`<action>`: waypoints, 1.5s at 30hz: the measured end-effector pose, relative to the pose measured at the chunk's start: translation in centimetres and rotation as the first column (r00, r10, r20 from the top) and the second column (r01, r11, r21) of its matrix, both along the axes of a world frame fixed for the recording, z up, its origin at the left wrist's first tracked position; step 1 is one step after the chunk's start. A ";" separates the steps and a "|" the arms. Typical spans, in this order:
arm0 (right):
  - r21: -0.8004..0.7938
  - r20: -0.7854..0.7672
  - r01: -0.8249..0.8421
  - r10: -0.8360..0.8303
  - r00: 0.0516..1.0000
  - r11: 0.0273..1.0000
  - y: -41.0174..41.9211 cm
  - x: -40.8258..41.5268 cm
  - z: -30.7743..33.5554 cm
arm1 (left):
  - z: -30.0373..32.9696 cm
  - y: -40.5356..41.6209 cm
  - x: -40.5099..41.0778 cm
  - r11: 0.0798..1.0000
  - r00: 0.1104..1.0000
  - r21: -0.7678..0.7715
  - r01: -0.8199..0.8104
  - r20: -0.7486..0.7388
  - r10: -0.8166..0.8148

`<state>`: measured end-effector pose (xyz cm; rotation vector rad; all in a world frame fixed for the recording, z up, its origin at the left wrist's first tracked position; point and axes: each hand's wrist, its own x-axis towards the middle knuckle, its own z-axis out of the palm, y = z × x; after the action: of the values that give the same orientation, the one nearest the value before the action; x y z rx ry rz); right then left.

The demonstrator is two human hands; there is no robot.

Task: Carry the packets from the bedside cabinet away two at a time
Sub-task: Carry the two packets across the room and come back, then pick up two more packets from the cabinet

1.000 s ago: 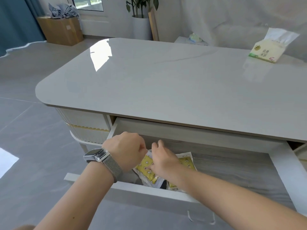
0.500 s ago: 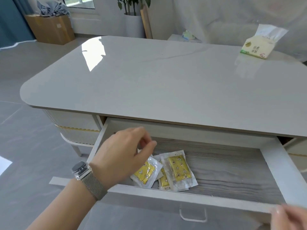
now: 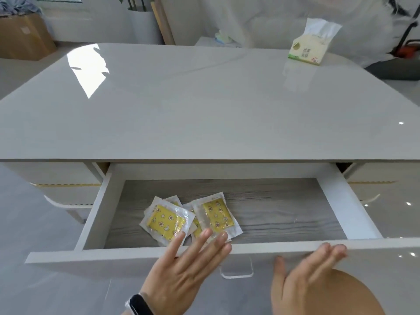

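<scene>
Several clear packets with yellow patterned inserts lie overlapped in the open drawer (image 3: 350, 210) of a grey table. One packet (image 3: 167, 221) lies left, another packet (image 3: 217, 214) right, with more partly hidden beneath them. My left hand (image 3: 186, 271) is flat with straight fingers against the drawer's front panel, fingertips reaching over its top edge near the packets. My right hand (image 3: 306, 276) is also flat on the front panel, further right. Neither hand holds anything.
A tissue pack (image 3: 306, 50) stands on the glossy tabletop (image 3: 204, 105) at the back right. A small handle (image 3: 236, 270) hangs on the drawer front between my hands. A cardboard box (image 3: 22, 37) and a plant pot (image 3: 145, 26) stand on the floor behind.
Both hands have let go of the packets and withdrawn from the drawer. They now lie flat on the drawer front. The view has shifted to face the drawer squarely.
</scene>
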<state>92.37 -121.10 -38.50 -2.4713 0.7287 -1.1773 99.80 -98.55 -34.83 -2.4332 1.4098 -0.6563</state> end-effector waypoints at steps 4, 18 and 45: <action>0.043 -0.067 -0.079 0.082 0.994 0.996 -0.3 1.3 -0.2 | -0.4 -0.2 1.5 0.990 0.985 -0.093 -0.103 0.133 0.115; -0.062 -0.288 -0.091 0.069 0.955 0.994 -3.4 11.3 1.6 | -1.7 -1.4 8.9 0.848 0.895 -0.318 -0.423 -0.001 0.446; 0.240 -0.880 -0.482 0.398 0.258 0.843 6.0 19.4 29.4 | 25.8 2.1 12.8 0.709 0.339 0.186 -0.680 -0.777 0.530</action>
<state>111.76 -115.14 -9.09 -2.9638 0.0886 0.5286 112.64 -96.42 -9.00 -3.2514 0.4004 0.6323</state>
